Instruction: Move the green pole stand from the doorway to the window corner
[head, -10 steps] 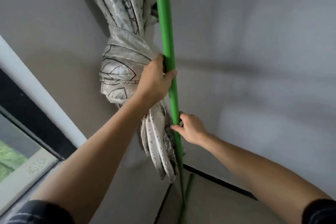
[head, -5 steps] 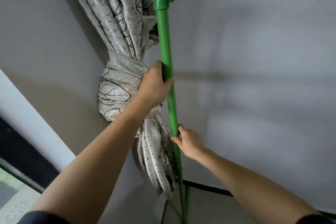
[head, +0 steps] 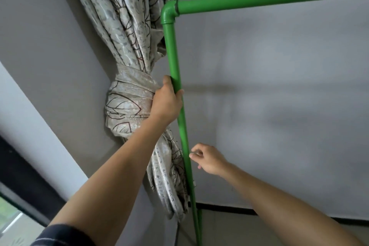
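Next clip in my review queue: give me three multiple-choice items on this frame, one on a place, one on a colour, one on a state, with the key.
1. Where does the knotted curtain hang relative to the upright pole of the stand?
A. to its left
B. to its right
C. draped over the top bar

2. What colour is the elbow joint at the top of the upright?
A. white
B. green
C. black

3. What is the right hand doing?
A. wrapped fully around the pole
B. open beside the pole, no closed grip
C. tugging the curtain

Key: 1 A, the curtain bundle sits left of the upright, in the wall corner. 2 B, the joint matches the green pipes. 3 B, its fingers are loose right of the pole, while the left hand is the one closed around it.
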`<state>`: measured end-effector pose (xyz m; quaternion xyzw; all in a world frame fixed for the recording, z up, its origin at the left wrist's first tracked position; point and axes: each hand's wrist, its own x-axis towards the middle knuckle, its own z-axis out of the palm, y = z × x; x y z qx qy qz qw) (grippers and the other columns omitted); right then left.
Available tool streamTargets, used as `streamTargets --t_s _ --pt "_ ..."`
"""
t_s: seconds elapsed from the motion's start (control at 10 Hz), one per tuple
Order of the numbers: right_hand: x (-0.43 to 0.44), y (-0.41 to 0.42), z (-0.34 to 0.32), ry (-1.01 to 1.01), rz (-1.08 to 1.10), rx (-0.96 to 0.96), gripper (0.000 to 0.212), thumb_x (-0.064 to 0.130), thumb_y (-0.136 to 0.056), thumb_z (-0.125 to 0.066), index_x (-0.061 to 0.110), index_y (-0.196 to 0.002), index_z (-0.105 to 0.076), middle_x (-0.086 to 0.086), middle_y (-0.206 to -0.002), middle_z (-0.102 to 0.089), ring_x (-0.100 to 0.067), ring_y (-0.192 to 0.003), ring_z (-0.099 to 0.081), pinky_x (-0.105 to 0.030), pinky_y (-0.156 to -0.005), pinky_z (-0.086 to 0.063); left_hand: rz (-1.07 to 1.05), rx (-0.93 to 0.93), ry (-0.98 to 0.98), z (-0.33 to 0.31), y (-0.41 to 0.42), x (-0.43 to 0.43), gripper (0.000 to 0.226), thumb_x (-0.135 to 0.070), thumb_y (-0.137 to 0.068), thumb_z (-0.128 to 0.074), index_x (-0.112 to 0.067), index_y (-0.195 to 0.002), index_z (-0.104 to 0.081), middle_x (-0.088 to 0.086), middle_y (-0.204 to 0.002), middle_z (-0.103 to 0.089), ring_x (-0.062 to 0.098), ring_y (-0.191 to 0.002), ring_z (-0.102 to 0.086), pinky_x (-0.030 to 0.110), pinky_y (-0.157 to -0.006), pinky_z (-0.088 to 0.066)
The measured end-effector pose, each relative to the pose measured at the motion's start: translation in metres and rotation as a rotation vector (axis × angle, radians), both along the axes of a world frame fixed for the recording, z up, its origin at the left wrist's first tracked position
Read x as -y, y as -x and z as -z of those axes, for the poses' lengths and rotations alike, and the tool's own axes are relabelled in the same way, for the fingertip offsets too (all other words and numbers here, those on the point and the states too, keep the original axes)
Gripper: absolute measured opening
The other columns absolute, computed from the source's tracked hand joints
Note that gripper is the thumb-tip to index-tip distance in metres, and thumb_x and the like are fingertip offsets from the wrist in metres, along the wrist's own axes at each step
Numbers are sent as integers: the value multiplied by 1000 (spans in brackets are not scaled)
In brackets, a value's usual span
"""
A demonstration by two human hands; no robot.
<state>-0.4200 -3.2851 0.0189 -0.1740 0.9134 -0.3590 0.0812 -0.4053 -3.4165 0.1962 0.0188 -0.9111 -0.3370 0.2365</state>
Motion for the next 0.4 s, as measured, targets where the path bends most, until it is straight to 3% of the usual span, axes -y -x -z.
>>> streamTargets --t_s 0.1,0.2,0.3,0.4 --pt "-41 -13 -33 152 -2 -25 11 31 -87 -59 22 -88 -66 -4 -83 -72 -16 -66 -71 -31 -67 -51 -5 -6 -20 5 -1 -2 31 -19 -92 -50 -3 -117 -40 25 -101 -65 45 -94 -61 52 -81 -51" --pt "-82 -30 -92 376 59 -176 15 14 -86 -63 27 -78 -66 -4 -76 -73 -13 -63 -69 -24 -60 -47 -9 32 -79 21 -6 -5 33 -16 -91 -50 -6 -121 -42 19 -102 -66 41 -94 -63 47 -81 -53" --pt "-118 -65 -173 636 49 -372 12 7 -86 -63 19 -85 -66 -3 -74 -75 -11 -62 -69 -19 -54 -50 -15 51 -184 35 -13 -11 39 -14 -88 -55 -12 -125 -43 11 -103 -66 31 -92 -66 35 -76 -53" --pt "-150 -111 -263 680 -4 -643 13 40 -83 -62 28 -84 -68 1 -77 -75 -13 -64 -70 -18 -55 -53 -42 47 -216 56 -23 -12 40 -15 -87 -59 -13 -125 -47 4 -98 -65 23 -88 -65 31 -78 -52"
